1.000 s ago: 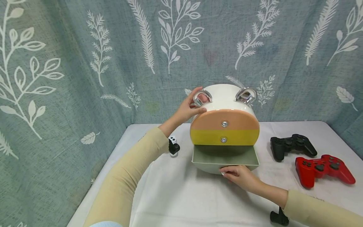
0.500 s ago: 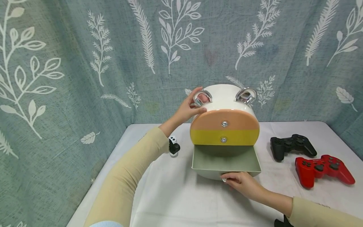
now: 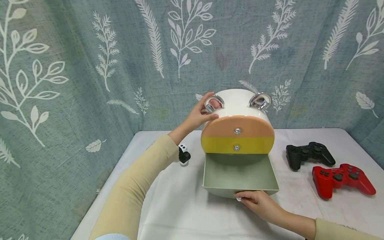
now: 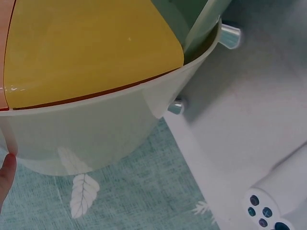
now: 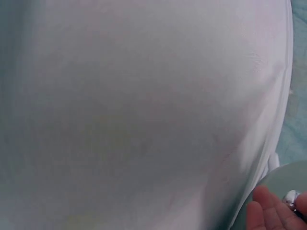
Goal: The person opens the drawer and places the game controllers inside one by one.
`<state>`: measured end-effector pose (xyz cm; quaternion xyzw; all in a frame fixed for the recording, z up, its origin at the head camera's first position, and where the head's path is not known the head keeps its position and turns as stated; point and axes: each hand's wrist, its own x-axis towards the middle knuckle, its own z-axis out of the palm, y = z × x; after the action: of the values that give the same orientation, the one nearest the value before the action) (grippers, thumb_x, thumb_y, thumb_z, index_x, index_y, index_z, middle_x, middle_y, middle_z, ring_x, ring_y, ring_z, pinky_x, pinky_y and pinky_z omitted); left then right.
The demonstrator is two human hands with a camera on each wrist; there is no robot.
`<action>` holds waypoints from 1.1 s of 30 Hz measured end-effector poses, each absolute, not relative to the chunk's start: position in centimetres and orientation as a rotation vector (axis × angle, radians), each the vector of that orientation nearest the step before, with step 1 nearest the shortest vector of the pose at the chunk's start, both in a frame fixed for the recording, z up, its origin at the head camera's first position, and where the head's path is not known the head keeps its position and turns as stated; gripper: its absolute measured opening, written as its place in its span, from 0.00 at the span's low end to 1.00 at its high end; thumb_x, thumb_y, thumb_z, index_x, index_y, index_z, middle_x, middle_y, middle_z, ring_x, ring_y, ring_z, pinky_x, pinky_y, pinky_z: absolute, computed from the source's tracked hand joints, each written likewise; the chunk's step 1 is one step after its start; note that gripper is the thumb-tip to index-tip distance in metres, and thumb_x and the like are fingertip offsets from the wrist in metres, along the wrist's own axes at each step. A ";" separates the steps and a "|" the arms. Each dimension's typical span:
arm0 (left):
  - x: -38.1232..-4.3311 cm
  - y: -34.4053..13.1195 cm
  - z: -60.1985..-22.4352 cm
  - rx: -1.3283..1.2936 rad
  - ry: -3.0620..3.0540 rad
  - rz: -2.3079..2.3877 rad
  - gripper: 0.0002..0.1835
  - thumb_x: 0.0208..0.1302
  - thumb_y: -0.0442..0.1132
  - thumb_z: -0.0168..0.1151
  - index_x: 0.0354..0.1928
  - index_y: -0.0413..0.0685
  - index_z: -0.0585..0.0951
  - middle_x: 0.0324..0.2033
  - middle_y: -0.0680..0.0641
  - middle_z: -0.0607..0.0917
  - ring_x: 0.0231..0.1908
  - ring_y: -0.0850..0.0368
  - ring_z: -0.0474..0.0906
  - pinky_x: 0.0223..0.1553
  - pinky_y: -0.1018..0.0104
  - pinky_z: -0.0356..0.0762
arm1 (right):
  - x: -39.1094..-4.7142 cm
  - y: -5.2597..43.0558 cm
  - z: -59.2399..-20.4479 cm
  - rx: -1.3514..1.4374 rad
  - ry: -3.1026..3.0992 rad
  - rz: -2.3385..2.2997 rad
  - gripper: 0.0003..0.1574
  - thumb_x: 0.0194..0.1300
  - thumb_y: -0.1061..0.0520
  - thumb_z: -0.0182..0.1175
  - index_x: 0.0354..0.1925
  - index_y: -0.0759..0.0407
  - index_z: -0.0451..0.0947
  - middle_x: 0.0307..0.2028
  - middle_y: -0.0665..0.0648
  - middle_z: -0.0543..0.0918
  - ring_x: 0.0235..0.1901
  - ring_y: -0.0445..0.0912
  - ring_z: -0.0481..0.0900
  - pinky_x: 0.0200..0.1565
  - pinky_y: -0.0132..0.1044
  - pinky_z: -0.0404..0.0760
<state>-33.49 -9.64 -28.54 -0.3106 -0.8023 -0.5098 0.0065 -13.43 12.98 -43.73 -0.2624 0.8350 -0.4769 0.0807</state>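
Note:
A white rounded drawer box [image 3: 235, 103] with two chrome rings on top stands at the table's middle. Its upper drawer front [image 3: 222, 126] is orange, the middle one [image 3: 220, 145] yellow; both are closed. The green bottom drawer [image 3: 240, 171] is pulled far out, with bare walls and floor showing. My right hand [image 3: 261, 204] pinches its small knob [image 3: 238, 199], which also shows in the right wrist view between fingers [image 5: 268, 213]. My left hand [image 3: 196, 115] grips the box's upper left side beside a chrome ring [image 3: 220, 99], thumb near the front edge.
A black game controller [image 3: 310, 153] and a red one [image 3: 342, 180] lie right of the box. To its left, partly hidden by my sleeve, is a white object with dark round spots [image 4: 268, 203]. A patterned curtain [image 3: 162, 63] hangs behind the white-covered table [image 3: 180, 206].
My right hand has drawn the bottom drawer further out toward me, so more of its inside shows. My left hand and the box have stayed in place.

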 end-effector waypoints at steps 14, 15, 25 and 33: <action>-31.0 -9.4 -26.5 -0.975 -2.529 -1.638 0.40 0.60 0.32 0.60 0.71 0.51 0.52 0.69 0.45 0.53 0.59 0.43 0.64 0.61 0.45 0.59 | -11.8 12.8 -44.3 -0.854 2.569 -1.329 0.13 0.63 0.61 0.56 0.45 0.60 0.81 0.37 0.54 0.84 0.22 0.28 0.66 0.23 0.26 0.70; -31.0 -9.4 -26.5 -0.975 -2.532 -1.639 0.40 0.60 0.32 0.60 0.71 0.51 0.51 0.69 0.45 0.53 0.59 0.44 0.64 0.61 0.45 0.59 | -11.7 12.8 -44.4 -0.869 2.577 -1.324 0.13 0.63 0.61 0.56 0.45 0.60 0.81 0.39 0.56 0.84 0.23 0.28 0.67 0.24 0.26 0.70; -33.4 -9.5 -28.3 -0.978 -2.509 -1.647 0.42 0.59 0.34 0.62 0.71 0.57 0.51 0.70 0.49 0.53 0.56 0.45 0.66 0.60 0.48 0.60 | -11.7 13.4 -44.5 -0.936 2.455 -1.324 0.17 0.64 0.58 0.56 0.50 0.63 0.77 0.26 0.51 0.82 0.24 0.27 0.71 0.24 0.24 0.70; -33.7 -9.7 -28.6 -0.983 -2.503 -1.602 0.42 0.58 0.38 0.63 0.70 0.65 0.53 0.69 0.53 0.55 0.55 0.50 0.68 0.59 0.49 0.62 | -11.6 13.7 -42.4 -0.927 2.350 -1.301 0.20 0.66 0.54 0.54 0.52 0.64 0.75 0.34 0.51 0.84 0.25 0.30 0.74 0.28 0.28 0.73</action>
<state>-33.66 -9.72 -28.64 -0.3140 -0.7997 -0.5116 0.0057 -11.65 13.69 -42.45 -0.3226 0.8177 -0.4527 0.1497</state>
